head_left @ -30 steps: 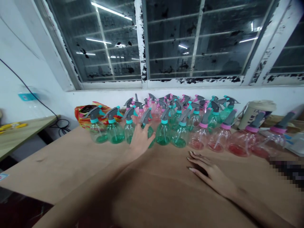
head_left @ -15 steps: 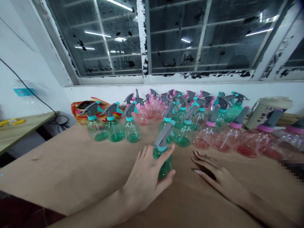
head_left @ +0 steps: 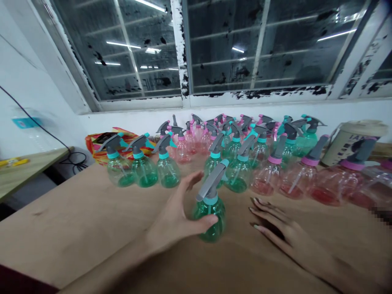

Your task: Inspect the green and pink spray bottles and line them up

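A green spray bottle [head_left: 218,207] with a grey and teal trigger head stands upright on the wooden table, in front of the rows. My left hand [head_left: 171,216] is at its left side, fingers spread apart; the thumb lies across the front of the bottle, and the other fingers reach up behind its left side without closing round it. My right hand [head_left: 284,230] rests on the table to the right, fingers stretched out and holding nothing. Nearest beyond it are pink spray bottles [head_left: 266,181].
Three green spray bottles [head_left: 168,171] stand in a row at the left. Several more green and pink ones crowd toward the wall. Behind them are a red-yellow bag [head_left: 92,143] and a beige container [head_left: 346,143]. A dark cable [head_left: 39,122] hangs at the left.
My left hand took a green spray bottle out of the front row, leaving a gap, and brought it nearer to me. Its fingers have since spread from the bottle. My right hand stayed on the table.
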A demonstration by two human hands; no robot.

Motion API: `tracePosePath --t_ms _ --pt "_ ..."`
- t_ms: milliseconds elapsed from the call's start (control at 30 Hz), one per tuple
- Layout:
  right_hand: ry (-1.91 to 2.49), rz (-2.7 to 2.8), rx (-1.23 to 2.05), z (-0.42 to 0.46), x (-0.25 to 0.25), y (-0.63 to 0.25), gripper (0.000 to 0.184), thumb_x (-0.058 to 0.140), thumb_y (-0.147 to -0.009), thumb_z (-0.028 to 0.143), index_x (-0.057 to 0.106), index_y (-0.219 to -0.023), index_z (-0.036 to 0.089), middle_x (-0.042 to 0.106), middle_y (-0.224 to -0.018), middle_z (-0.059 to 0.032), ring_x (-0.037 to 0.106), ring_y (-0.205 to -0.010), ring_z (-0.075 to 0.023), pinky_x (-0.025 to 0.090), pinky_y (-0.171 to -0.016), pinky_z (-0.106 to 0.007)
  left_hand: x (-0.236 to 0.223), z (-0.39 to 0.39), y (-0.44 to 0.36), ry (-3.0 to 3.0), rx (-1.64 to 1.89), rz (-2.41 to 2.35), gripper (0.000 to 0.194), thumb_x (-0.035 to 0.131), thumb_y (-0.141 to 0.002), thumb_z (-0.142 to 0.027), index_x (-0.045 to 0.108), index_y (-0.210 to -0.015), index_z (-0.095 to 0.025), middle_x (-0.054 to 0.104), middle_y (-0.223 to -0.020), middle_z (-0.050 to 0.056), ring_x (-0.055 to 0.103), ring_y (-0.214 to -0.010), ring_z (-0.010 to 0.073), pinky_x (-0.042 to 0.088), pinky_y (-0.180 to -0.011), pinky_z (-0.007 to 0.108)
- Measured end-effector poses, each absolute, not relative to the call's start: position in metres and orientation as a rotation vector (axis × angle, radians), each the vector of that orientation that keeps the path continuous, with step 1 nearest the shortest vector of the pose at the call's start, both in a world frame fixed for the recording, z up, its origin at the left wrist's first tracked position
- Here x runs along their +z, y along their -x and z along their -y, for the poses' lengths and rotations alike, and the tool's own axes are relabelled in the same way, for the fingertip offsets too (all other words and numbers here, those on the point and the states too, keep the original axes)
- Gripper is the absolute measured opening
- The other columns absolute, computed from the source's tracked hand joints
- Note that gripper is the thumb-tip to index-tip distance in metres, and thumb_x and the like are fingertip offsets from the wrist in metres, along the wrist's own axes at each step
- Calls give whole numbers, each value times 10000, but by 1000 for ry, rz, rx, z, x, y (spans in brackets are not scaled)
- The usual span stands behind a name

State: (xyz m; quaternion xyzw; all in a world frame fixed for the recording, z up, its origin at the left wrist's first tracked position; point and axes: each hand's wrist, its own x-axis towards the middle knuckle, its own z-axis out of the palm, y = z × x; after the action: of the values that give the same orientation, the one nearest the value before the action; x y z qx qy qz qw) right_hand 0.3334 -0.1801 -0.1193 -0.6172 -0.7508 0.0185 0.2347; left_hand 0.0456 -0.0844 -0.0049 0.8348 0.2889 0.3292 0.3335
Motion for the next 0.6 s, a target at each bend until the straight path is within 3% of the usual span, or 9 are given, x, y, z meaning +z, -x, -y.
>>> tracePosePath --t_ms 133,233,333,467,600 --pt "1700 2072 58 180 -121 -334 464 443 -904 408 425 -1349 281 392 -1438 -28 349 -1312 -237 324 -1072 -474 9 70 -78 -2000 816 -577 780 724 -661 -288 335 -1337 -305 420 -1410 81 448 -1244 307 470 -952 464" --pt "1714 2073 45 180 -123 -335 478 444 -905 399 394 -1368 294 394 -1437 -26 350 -1311 -242 331 -1066 -480 14 69 -92 -2009 755 -593 528 648 -719 -234 496 -1223 -273 608 -1176 75 643 -812 230 548 -645 369" --pt "1726 2092 40 180 -123 -335 483 444 -907 388 381 -1377 295 393 -1436 -25 347 -1312 -242 335 -1066 -471 12 70 -98 -2072 785 -642 399 537 -744 -172 580 -1131 -259 654 -806 14 527 -506 139 465 -485 299" --pt "1742 2107 -12 180 -123 -335 486 455 -902 381 389 -1374 283 395 -1434 -30 357 -1306 -247 349 -1054 -469 10 66 -101 -2131 822 -658 458 485 -718 -153 569 -1151 -276 591 -626 -23 507 -498 158 460 -503 294" --pt "1741 2146 -103 181 -124 -335 485 450 -904 360 389 -1375 265 406 -1426 -36 374 -1294 -246 386 -1023 -457 12 61 -105 -2113 846 -625 474 501 -698 -97 578 -1140 -251 649 -824 -9 560 -615 140 486 -664 280"
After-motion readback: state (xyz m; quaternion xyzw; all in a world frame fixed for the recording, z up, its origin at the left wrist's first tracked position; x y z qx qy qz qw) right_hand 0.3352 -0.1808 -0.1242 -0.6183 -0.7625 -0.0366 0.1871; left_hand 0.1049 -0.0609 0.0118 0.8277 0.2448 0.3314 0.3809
